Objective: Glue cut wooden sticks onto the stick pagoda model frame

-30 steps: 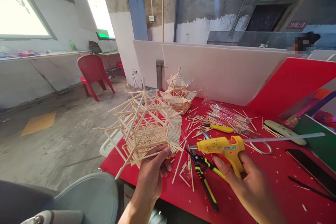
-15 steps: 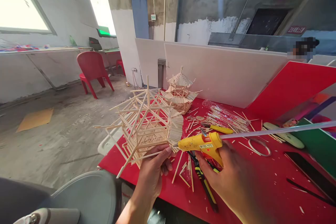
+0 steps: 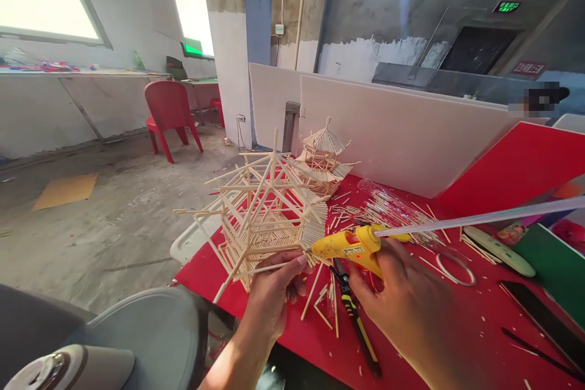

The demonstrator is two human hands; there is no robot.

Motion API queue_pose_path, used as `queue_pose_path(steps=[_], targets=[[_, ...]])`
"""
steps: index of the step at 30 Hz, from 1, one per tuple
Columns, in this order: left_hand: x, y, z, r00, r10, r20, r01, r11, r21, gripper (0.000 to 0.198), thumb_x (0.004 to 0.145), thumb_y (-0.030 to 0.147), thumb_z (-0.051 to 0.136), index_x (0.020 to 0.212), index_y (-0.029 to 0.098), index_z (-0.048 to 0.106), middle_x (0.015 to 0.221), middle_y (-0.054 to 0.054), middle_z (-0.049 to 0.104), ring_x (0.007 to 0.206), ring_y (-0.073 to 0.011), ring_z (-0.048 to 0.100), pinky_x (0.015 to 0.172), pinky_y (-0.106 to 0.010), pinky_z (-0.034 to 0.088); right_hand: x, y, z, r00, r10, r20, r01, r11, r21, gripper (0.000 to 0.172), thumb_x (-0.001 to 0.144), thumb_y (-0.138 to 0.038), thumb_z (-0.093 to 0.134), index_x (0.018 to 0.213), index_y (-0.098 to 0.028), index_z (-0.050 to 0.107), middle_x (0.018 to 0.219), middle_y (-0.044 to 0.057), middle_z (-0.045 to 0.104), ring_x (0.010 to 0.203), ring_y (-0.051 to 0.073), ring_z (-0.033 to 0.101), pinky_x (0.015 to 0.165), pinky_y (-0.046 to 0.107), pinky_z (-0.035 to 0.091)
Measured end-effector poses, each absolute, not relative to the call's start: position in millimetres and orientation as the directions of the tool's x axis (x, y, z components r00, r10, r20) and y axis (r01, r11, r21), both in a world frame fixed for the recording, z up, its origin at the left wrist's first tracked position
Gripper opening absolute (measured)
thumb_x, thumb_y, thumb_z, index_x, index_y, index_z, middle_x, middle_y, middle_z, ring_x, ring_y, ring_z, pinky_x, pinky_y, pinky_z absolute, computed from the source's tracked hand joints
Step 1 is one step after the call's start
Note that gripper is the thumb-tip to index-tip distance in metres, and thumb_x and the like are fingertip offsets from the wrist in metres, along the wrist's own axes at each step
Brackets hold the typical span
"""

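Observation:
An open pavilion frame of thin wooden sticks (image 3: pixel 274 189) stands at the red table's left edge. My left hand (image 3: pixel 274 292) is closed at its near lower side, thumb and fingers pinching the frame's edge; the exact spot gripped is partly hidden. My right hand (image 3: pixel 397 298) is wrapped round the handle of a yellow hot glue gun (image 3: pixel 350 245). The gun's nozzle points left, close to the frame just beyond my left fingertips; I cannot tell whether it touches. A long clear glue stick (image 3: pixel 466 221) sticks out of the gun's rear.
Behind stands a smaller stick pavilion (image 3: pixel 323 155). Black-and-yellow pliers (image 3: pixel 359 323) lie below the gun, near loose sticks (image 3: pixel 323 304). Further right are a bundle of sticks (image 3: pixel 393 210), a tape ring (image 3: pixel 456 269) and a dark phone (image 3: pixel 539 317). A grey stool (image 3: pixel 150 329) holds a flask (image 3: pixel 82 368).
The view has shifted, so the scene sits slightly further right. The glue gun's rear has tilted up a little, its nozzle still beside my left fingertips. Both hands keep their grip.

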State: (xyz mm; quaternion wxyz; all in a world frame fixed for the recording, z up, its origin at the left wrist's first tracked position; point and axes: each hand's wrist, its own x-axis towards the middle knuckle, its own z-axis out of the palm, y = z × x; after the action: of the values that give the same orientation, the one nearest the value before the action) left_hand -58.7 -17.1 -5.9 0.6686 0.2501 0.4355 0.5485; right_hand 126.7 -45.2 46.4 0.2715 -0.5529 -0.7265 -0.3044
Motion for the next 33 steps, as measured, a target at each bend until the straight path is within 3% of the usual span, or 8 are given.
queue_pose_path(steps=[11, 33], targets=[[-57.1, -15.5, -7.8, 0.044, 0.951, -0.306, -0.528, 0.282, 0.801, 0.024, 0.061, 0.030, 0.083, 0.072, 0.012, 0.074, 0.058, -0.004, 0.067, 0.037, -0.0070, 0.050, 0.034, -0.017, 0.028, 128.8, -42.1, 52.3, -0.295, 0.653, 0.698, 0.954, 0.239, 0.180, 0.010, 0.088, -0.028, 0.054, 0.093, -0.019, 0.056, 0.080, 0.001, 0.064, 0.063, 0.016, 0.061, 0.056, 0.029, 0.037], [-56.2, -16.0, -7.1, 0.031, 0.950, -0.311, -0.521, 0.281, 0.806, 0.023, 0.061, 0.029, 0.083, 0.072, 0.011, 0.074, 0.060, -0.004, 0.068, 0.037, -0.0068, 0.050, 0.034, -0.017, 0.029, 130.6, -41.7, 54.5, -0.331, 0.620, 0.712, 0.942, 0.262, 0.209, 0.007, 0.088, -0.023, 0.052, 0.092, -0.019, 0.056, 0.082, 0.003, 0.067, 0.061, 0.015, 0.060, 0.057, 0.029, 0.037]])
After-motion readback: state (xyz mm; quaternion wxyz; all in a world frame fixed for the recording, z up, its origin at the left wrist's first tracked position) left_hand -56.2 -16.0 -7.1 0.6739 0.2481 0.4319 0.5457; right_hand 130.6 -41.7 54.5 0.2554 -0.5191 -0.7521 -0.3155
